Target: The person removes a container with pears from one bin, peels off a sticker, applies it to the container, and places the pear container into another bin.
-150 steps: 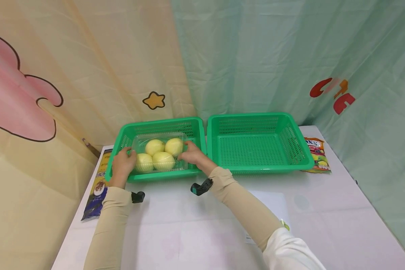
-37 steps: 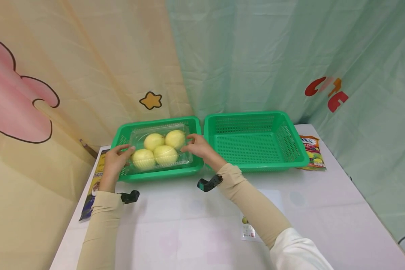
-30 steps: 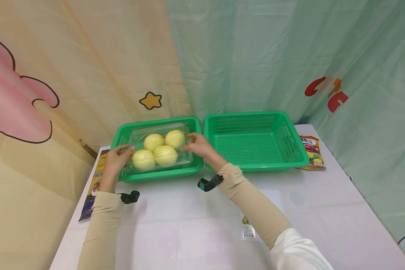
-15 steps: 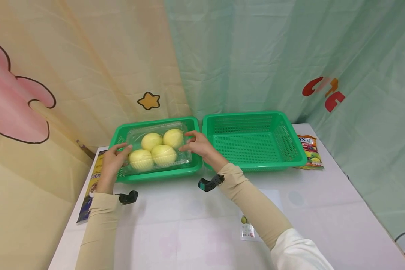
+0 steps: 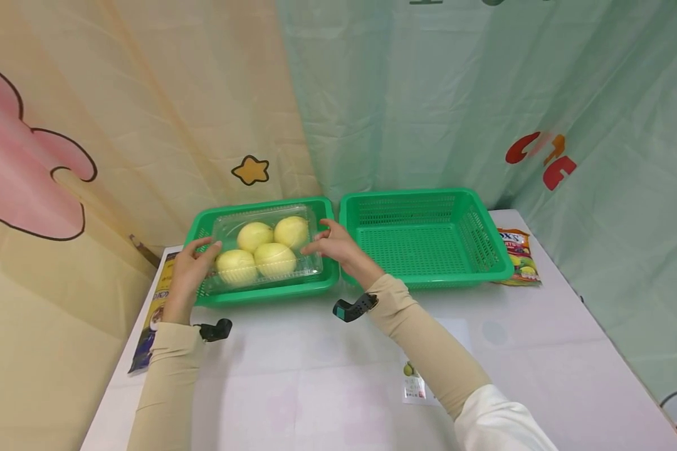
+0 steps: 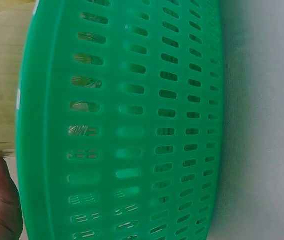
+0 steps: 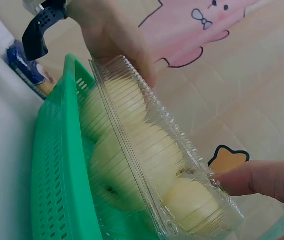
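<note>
A clear plastic box (image 5: 304, 266) holds several pale yellow-green round fruits (image 5: 254, 237), like pears; its lid is closed. It is level with or just above the rim of the left green basket (image 5: 271, 292), slightly slanted in the head view. My left hand (image 5: 190, 268) grips the box's left end, thumb on its edge. At the right end my right hand (image 5: 341, 245) holds it, with the thumb (image 7: 254, 176) against the ribbed edge in the right wrist view. In the left wrist view the basket wall (image 6: 142, 125) covers most of the box; part of my left hand (image 6: 1, 205) shows.
A second green basket (image 5: 417, 250) stands close on the right. A yellow-and-blue packet (image 5: 152, 319) lies left of the baskets, a colourful snack bag (image 5: 519, 257) to the right. A card with a fruit picture (image 5: 414, 382) is partly under my right forearm. Curtains (image 5: 417, 113) hang behind.
Compared with five seconds ago, the box has come up from inside the left basket and turned slightly, both hands holding its ends. Over the last second it has barely moved.
</note>
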The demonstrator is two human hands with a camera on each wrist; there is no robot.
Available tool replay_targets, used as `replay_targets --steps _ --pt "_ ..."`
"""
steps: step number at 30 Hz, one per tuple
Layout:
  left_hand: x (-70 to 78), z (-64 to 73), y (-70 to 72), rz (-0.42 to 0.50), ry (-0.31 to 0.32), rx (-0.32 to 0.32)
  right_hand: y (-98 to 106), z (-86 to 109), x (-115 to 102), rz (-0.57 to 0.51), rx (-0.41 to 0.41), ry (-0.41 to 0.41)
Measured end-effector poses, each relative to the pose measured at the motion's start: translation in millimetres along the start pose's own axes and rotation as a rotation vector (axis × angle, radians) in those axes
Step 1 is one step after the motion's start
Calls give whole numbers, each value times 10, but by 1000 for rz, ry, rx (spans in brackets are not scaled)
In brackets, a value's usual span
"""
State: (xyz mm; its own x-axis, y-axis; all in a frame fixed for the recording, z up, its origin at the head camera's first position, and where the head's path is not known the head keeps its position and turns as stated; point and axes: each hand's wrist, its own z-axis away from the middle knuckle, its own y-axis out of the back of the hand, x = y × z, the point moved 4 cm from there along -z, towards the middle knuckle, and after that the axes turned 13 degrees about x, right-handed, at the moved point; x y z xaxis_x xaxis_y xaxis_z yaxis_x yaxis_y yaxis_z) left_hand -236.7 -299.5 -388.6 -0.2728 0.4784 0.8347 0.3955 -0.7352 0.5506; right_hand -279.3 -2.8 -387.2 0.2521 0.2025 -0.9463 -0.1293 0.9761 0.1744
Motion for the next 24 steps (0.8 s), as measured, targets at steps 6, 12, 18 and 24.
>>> replay_targets --steps 6,12,18,24 --pt "6 1 5 -9 -7 3 2 0 19 16 -25 13" --pt "-6 3 36 -7 -1 11 -20 -26 20 31 -30 36" --pt "3 4 58 9 -9 31 -28 -28 14 -6 7 61" --pt "17 6 53 33 -15 52 -19 -8 6 -82 47 94"
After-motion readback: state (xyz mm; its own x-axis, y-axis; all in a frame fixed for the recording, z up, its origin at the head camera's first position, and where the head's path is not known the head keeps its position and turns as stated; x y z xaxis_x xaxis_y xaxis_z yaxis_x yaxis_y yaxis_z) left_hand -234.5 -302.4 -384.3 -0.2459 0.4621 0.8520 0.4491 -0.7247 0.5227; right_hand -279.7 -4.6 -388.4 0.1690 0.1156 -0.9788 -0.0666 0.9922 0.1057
